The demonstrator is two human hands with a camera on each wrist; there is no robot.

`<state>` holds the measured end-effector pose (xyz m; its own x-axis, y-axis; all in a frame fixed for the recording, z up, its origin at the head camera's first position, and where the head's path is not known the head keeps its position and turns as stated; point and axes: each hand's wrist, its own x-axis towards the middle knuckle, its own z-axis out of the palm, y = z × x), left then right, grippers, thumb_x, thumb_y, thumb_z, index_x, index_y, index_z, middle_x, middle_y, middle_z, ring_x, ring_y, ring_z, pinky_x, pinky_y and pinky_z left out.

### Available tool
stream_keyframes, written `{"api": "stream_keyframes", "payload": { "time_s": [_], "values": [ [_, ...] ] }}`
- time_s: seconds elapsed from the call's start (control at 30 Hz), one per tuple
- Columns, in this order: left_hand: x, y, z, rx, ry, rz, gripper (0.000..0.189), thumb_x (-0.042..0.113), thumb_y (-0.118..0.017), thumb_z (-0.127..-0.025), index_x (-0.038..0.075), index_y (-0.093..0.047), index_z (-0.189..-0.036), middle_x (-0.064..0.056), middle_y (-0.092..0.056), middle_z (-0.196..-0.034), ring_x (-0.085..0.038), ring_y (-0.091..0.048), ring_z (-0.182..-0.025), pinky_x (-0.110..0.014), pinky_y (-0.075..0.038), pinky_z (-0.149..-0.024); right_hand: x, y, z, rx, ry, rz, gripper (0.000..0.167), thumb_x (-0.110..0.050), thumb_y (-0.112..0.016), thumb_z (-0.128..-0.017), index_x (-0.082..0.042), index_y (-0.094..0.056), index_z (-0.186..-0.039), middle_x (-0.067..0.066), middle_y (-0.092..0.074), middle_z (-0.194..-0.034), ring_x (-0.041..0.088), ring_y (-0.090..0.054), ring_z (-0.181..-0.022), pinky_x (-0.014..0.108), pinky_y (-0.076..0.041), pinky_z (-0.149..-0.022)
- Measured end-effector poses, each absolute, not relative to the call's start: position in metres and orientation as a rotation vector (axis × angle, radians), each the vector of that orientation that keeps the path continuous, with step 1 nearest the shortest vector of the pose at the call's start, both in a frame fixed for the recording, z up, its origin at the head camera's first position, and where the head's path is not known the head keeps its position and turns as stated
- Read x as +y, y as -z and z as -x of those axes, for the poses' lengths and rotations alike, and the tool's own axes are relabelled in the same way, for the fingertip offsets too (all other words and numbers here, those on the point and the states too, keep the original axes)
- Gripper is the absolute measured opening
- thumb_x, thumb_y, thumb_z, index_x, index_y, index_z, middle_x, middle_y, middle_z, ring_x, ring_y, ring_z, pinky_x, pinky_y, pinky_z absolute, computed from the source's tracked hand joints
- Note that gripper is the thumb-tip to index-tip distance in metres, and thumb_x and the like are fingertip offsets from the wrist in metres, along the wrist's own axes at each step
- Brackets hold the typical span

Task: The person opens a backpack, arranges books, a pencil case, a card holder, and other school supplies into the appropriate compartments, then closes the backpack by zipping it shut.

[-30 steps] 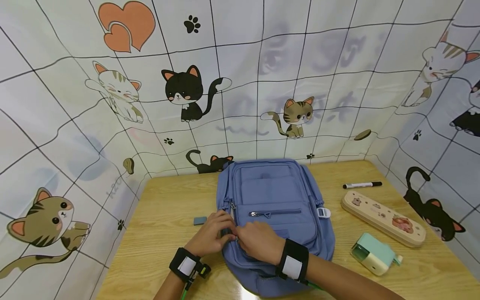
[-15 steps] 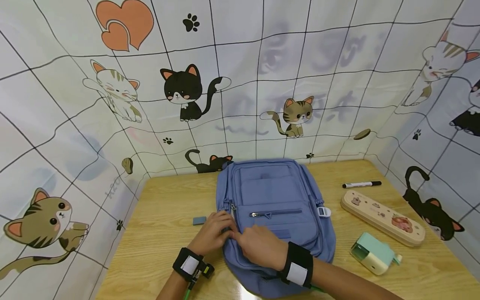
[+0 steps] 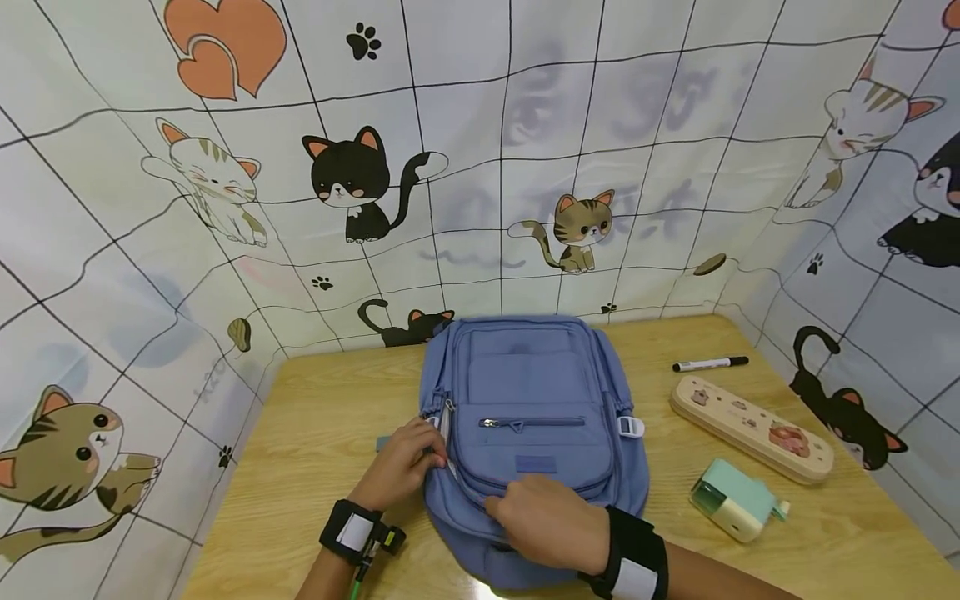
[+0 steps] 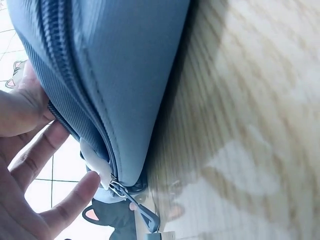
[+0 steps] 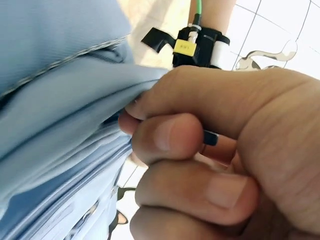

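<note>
Blue backpack is lying longways, back to front edge of the worktop, mostly ahead: left hand is pinching its left side, right hand, nearer the bottom, is probably pinching a zip pull

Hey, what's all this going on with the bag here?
A person is working on a blue backpack lying on a wooden table. Their right hand pinches the bag low on its front, perhaps at a zip pull; their left hand touches its left side, where the zipped opening seems partly open. To the right, a marker, a long cream case and a mint-and-cream gadget lie untouched.
</note>
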<state>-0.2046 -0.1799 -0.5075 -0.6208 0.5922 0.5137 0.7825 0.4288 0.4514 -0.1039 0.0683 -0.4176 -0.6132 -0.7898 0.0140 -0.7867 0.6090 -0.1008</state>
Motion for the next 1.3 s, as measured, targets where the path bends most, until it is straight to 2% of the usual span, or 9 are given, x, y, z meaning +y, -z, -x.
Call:
{"api": "stream_keyframes", "payload": {
  "time_s": [0.17, 0.43, 0.67, 0.8, 0.87, 0.93, 1.07, 1.17, 1.3],
  "values": [
    [-0.181, 0.509, 0.202, -2.391, 1.020, 1.170, 0.019, 0.009, -0.073, -0.077, 0.022, -0.058, -0.077, 0.013, -0.056, -0.081, -0.003, -0.048, -0.084, -0.021, -0.040, -0.080, 0.091, 0.417, 0.100, 2.809, 0.227, 1.228, 0.014, -0.012, -0.061, -0.084, -0.021, -0.058, -0.074, -0.009, -0.042, -0.053, 0.001, -0.040, -0.046, 0.019, -0.031, -0.041],
    [-0.185, 0.509, 0.199, -2.402, 1.014, 1.156, 0.017, 0.014, -0.072, -0.078, 0.022, -0.058, -0.079, 0.014, -0.056, -0.082, -0.003, -0.048, -0.083, -0.021, -0.038, -0.077, 0.132, 0.421, 0.100, 2.791, 0.377, 1.047, 0.027, -0.010, -0.061, -0.083, -0.023, -0.046, -0.065, -0.011, -0.033, -0.052, 0.000, -0.032, -0.045, 0.018, -0.027, -0.042],
    [-0.183, 0.498, 0.189, -2.439, 0.951, 1.133, 0.016, 0.019, -0.074, -0.077, 0.026, -0.060, -0.079, 0.015, -0.058, -0.086, -0.001, -0.050, -0.088, -0.024, -0.038, -0.075, 0.162, 0.419, 0.104, 2.744, 0.476, 0.870, 0.024, -0.012, -0.065, -0.080, -0.024, -0.048, -0.067, -0.013, -0.041, -0.055, 0.000, -0.036, -0.046, 0.018, -0.029, -0.043],
    [-0.158, 0.478, 0.174, -2.432, 0.879, 1.141, 0.013, 0.022, -0.072, -0.078, 0.026, -0.063, -0.085, 0.013, -0.057, -0.096, -0.003, -0.048, -0.093, -0.027, -0.040, -0.083, 0.172, 0.417, 0.104, 2.695, 0.587, 0.789, 0.017, -0.017, -0.064, -0.083, -0.025, -0.052, -0.073, -0.014, -0.045, -0.057, 0.000, -0.038, -0.045, 0.019, -0.032, -0.042],
    [-0.135, 0.468, 0.165, -2.440, 0.783, 1.228, 0.012, 0.031, -0.068, -0.082, 0.026, -0.064, -0.092, 0.012, -0.055, -0.103, -0.004, -0.047, -0.098, -0.029, -0.040, -0.089, 0.175, 0.416, 0.104, 2.654, 0.666, 0.752, 0.014, -0.018, -0.062, -0.085, -0.024, -0.054, -0.075, -0.014, -0.047, -0.057, 0.001, -0.039, -0.043, 0.019, -0.032, -0.041],
    [-0.111, 0.462, 0.157, -2.451, 0.619, 1.351, 0.021, 0.043, -0.063, -0.085, 0.028, -0.064, -0.100, 0.013, -0.054, -0.108, -0.005, -0.047, -0.103, -0.030, -0.040, -0.092, 0.176, 0.414, 0.104, 2.640, 0.721, 0.727, 0.012, -0.019, -0.062, -0.086, -0.024, -0.055, -0.077, -0.014, -0.049, -0.058, 0.002, -0.040, -0.043, 0.020, -0.033, -0.041],
    [-0.079, 0.462, 0.147, -2.424, 0.332, 1.509, 0.026, 0.050, -0.052, -0.089, 0.030, -0.062, -0.101, 0.013, -0.053, -0.104, -0.003, -0.050, -0.096, -0.025, -0.044, -0.081, 0.175, 0.410, 0.105, 2.658, 0.730, 0.695, 0.012, -0.020, -0.062, -0.086, -0.024, -0.055, -0.077, -0.015, -0.051, -0.061, 0.002, -0.041, -0.044, 0.021, -0.033, -0.041],
    [-0.073, 0.465, 0.145, -2.408, 0.342, 1.491, 0.015, 0.043, -0.055, -0.090, 0.030, -0.062, -0.094, 0.014, -0.054, -0.095, 0.001, -0.052, -0.085, -0.018, -0.045, -0.072, 0.176, 0.411, 0.104, 2.678, 0.706, 0.686, 0.012, -0.020, -0.063, -0.085, -0.024, -0.055, -0.077, -0.014, -0.050, -0.062, 0.002, -0.040, -0.045, 0.021, -0.033, -0.041],
    [-0.075, 0.465, 0.143, -2.393, 0.451, 1.440, 0.010, 0.039, -0.056, -0.090, 0.031, -0.062, -0.088, 0.016, -0.055, -0.090, 0.003, -0.054, -0.080, -0.012, -0.047, -0.071, 0.184, 0.416, 0.104, 2.710, 0.664, 0.657, 0.014, -0.019, -0.064, -0.084, -0.023, -0.054, -0.075, -0.014, -0.049, -0.062, 0.002, -0.040, -0.047, 0.021, -0.032, -0.043]
  ]
}}
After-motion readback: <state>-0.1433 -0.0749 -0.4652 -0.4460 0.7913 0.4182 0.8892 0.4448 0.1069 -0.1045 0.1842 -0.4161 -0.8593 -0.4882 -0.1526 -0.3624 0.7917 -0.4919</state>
